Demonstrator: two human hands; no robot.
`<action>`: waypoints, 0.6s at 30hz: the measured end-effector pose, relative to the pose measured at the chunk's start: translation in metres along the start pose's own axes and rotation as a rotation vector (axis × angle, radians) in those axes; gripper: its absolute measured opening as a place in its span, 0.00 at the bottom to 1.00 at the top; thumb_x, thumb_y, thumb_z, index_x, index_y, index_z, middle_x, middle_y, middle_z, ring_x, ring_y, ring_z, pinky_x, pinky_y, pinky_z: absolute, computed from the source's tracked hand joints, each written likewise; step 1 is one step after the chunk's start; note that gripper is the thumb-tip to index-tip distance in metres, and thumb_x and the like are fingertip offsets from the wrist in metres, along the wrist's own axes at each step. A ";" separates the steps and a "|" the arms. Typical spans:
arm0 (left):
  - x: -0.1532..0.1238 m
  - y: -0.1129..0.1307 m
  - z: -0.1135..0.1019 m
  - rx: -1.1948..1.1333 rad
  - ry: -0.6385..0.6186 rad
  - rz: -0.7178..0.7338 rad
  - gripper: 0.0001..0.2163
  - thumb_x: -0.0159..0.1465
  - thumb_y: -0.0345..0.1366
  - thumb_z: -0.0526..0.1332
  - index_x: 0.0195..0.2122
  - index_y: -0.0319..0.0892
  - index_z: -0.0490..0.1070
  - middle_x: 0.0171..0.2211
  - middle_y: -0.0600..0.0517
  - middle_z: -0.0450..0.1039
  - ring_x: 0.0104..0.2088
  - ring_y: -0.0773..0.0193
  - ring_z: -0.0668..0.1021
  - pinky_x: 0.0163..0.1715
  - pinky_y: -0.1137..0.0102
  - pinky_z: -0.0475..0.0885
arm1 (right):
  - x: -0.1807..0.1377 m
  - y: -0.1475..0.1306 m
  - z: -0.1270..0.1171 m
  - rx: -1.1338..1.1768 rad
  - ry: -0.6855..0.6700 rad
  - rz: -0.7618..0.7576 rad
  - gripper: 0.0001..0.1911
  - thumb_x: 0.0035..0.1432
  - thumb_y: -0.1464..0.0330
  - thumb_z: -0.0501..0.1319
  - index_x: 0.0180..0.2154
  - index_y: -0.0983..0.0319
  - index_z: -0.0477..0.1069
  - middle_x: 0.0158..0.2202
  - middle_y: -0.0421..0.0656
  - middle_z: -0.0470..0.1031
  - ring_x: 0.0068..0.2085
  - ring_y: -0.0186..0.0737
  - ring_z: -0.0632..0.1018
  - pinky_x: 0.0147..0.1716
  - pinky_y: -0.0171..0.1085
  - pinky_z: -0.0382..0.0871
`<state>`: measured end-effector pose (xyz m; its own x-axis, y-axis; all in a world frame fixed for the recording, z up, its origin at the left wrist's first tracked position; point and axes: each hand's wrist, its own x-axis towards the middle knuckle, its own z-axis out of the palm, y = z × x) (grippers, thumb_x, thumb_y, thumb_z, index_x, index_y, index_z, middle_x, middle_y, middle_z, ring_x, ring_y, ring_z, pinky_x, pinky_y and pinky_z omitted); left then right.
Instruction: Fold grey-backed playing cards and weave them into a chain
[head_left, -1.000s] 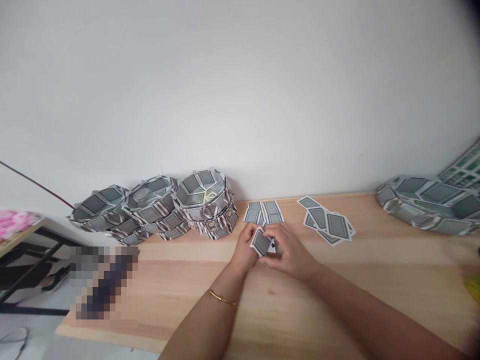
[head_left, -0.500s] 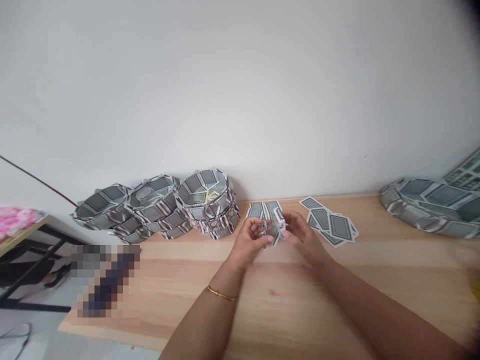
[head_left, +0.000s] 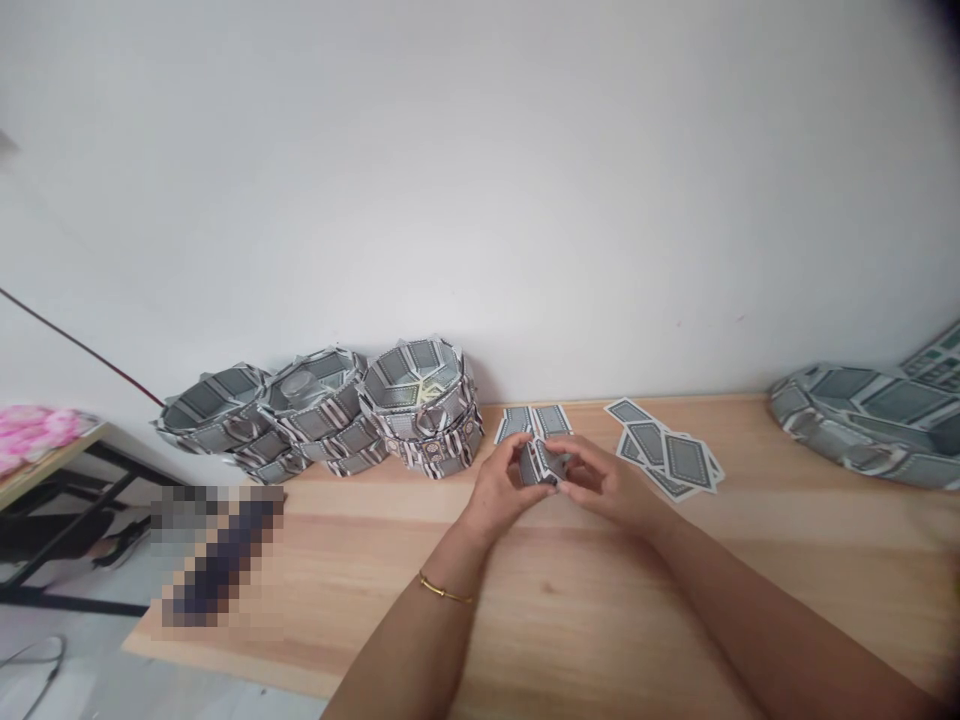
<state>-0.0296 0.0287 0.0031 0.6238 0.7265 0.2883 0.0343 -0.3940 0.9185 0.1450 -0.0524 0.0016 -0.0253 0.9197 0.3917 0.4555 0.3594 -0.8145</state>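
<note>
Between both hands is a folded playing card piece (head_left: 541, 463), grey-backed with white edges. My left hand (head_left: 498, 487) pinches its left side with thumb and fingers. On the other side my right hand (head_left: 604, 487) grips it the same way, the fingertips of both hands close together. Just behind the hands, flat playing cards (head_left: 550, 418) lie on the wooden table, partly covered by the fingers. A loose spread of overlapping playing cards (head_left: 686, 460) rests to the right of my right hand.
Stacked round bowls made of folded cards (head_left: 420, 420) line the wall on the left. A wide card-made bowl (head_left: 847, 440) sits at the far right of the wooden table (head_left: 360, 600). Pink items (head_left: 41, 435) lie on a side table at left.
The hands have come together. Two folded pieces seen apart, one at each hand, now meet as one piece between the fingertips. The view has shifted slightly.
</note>
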 end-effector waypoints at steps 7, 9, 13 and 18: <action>0.000 -0.003 0.000 0.037 -0.024 0.037 0.32 0.46 0.37 0.70 0.52 0.40 0.61 0.51 0.43 0.66 0.51 0.56 0.70 0.53 0.61 0.63 | 0.000 0.004 0.001 -0.062 0.008 -0.055 0.21 0.53 0.68 0.60 0.51 0.56 0.66 0.53 0.47 0.66 0.55 0.47 0.68 0.52 0.46 0.64; -0.001 -0.004 0.000 0.037 -0.027 0.039 0.33 0.46 0.38 0.70 0.53 0.40 0.61 0.51 0.43 0.66 0.51 0.56 0.70 0.53 0.61 0.63 | 0.000 0.004 0.000 -0.081 0.010 -0.062 0.21 0.53 0.68 0.60 0.50 0.56 0.67 0.53 0.47 0.67 0.55 0.47 0.68 0.52 0.46 0.64; -0.001 -0.006 -0.001 -0.005 -0.050 0.032 0.34 0.45 0.39 0.70 0.53 0.41 0.61 0.52 0.42 0.65 0.52 0.55 0.69 0.54 0.60 0.63 | 0.001 0.003 0.000 -0.128 0.006 -0.070 0.20 0.53 0.68 0.60 0.50 0.56 0.68 0.52 0.47 0.68 0.54 0.47 0.68 0.53 0.47 0.63; -0.001 -0.007 -0.002 -0.005 -0.064 0.028 0.33 0.46 0.39 0.70 0.53 0.41 0.62 0.52 0.42 0.66 0.51 0.55 0.70 0.53 0.61 0.63 | 0.002 0.005 0.001 -0.185 -0.003 -0.103 0.20 0.53 0.68 0.61 0.49 0.56 0.68 0.51 0.47 0.69 0.54 0.46 0.68 0.54 0.48 0.61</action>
<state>-0.0320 0.0318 -0.0026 0.6731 0.6774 0.2966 0.0117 -0.4108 0.9117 0.1460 -0.0481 -0.0024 -0.0826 0.8799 0.4678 0.6062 0.4170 -0.6772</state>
